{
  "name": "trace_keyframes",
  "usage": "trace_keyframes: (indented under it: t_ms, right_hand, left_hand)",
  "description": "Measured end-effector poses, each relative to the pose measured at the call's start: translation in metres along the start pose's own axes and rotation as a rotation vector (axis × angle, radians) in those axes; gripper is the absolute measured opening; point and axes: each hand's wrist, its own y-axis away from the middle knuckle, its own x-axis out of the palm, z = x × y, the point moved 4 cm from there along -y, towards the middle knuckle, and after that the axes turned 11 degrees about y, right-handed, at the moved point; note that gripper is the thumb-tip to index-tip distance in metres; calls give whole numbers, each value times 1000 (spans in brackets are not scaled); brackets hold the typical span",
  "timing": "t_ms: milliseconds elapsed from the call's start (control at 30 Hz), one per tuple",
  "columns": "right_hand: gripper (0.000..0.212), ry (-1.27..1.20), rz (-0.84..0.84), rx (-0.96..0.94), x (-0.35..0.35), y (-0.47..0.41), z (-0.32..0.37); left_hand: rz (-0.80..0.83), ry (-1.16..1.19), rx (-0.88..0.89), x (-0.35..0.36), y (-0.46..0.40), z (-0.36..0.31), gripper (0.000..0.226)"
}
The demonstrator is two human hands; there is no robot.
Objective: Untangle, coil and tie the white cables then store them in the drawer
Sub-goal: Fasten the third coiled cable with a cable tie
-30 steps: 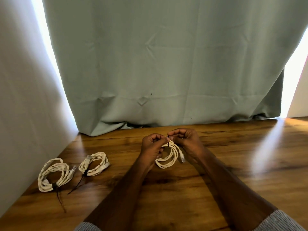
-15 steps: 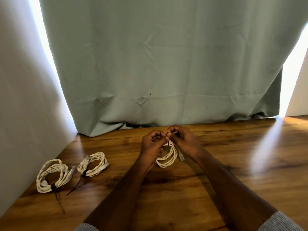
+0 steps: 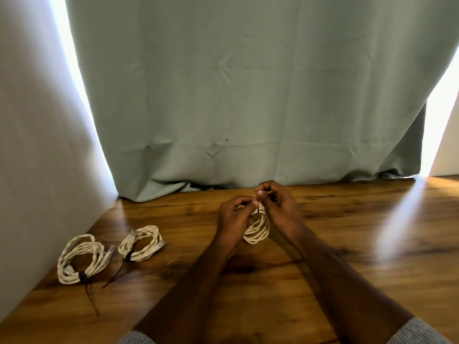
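Both hands meet over a glossy wooden tabletop (image 3: 323, 281), holding a small coil of white cable (image 3: 259, 230) just above it. The left hand (image 3: 234, 216) grips the coil's top while the right hand (image 3: 278, 202) pinches a thin black tie (image 3: 259, 208) wrapped there. Two tied white cable coils (image 3: 80, 260) (image 3: 141, 243) lie at the left, before a pale green curtain (image 3: 236, 95).

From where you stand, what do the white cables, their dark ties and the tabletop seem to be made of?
The cable coil in hand and the two tied coils look like matte, cream-white braided or ribbed jacket, likely fabric or plastic. The dark ties are thin and stiff-tailed, probably plastic zip ties. The tabletop shows wood grain with glossy glare, either varnished wood or laminate.
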Motion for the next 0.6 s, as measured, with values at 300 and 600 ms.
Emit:
trace_keyframes:
  t_ms: [300,600]
  right_hand:
    - [15,-33,31,67,-1,-7,0]
    - [14,-107,35,98,1,-7,3]
  left_hand:
    - [13,-33,55,2,-1,1,11]
    - [35,-118,124,-1,-5,-2,10]
